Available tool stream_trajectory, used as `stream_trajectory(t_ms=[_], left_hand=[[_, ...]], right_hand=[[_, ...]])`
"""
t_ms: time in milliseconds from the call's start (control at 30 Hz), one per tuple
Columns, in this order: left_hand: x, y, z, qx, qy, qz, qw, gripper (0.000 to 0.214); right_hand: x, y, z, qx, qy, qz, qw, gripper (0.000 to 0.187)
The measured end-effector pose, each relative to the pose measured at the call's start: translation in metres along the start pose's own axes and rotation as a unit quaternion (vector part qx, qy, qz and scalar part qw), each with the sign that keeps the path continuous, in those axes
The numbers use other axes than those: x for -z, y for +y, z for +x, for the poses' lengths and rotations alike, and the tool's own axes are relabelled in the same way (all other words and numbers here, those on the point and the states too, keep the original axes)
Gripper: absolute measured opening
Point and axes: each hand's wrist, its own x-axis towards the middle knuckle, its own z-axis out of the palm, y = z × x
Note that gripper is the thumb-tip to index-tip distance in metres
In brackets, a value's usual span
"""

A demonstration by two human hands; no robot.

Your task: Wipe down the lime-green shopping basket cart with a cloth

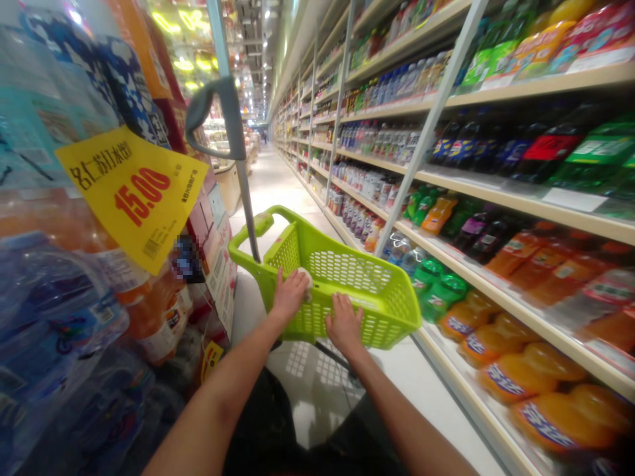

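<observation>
A lime-green shopping basket (347,264) with perforated walls stands in front of me, fitted with a long grey pull handle (233,125). My left hand (290,292) is at the basket's near side, its fingers closed round a small whitish, roundish thing (304,277) whose kind I cannot make out. Along the near rim, to the right, my right hand (344,324) is open, fingers apart and touching the basket's edge. The basket floor is partly hidden by its near wall and my hands.
Shelves (496,188) of bottled drinks line the right side, with large orange soda bottles (510,377) at the bottom. Stacked bottle packs (54,297) and a yellow price sign (133,195) crowd the left. A pale tiled aisle (268,172) runs ahead.
</observation>
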Motion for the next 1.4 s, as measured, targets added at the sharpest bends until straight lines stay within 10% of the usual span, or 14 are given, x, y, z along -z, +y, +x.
stream_trajectory(t_ms=[333,633,967,1400], left_hand=[[0.015,-0.022,-0.004,0.029,0.014,-0.003,0.999,0.033],[0.005,0.015,0.006,0.029,-0.039,-0.013,0.999,0.044],[0.031,-0.022,-0.011,0.016,-0.072,0.037,0.997,0.055],[0.028,-0.01,-0.011,0.066,-0.087,0.068,0.992,0.055]], right_hand=[[-0.006,0.004,0.0,0.003,0.015,-0.004,1.0,0.05],[0.0,-0.023,0.018,0.099,0.079,0.082,0.989,0.048],[-0.006,-0.065,0.049,0.102,0.068,0.097,0.988,0.044],[-0.019,-0.032,0.046,0.109,0.119,0.091,0.983,0.042]])
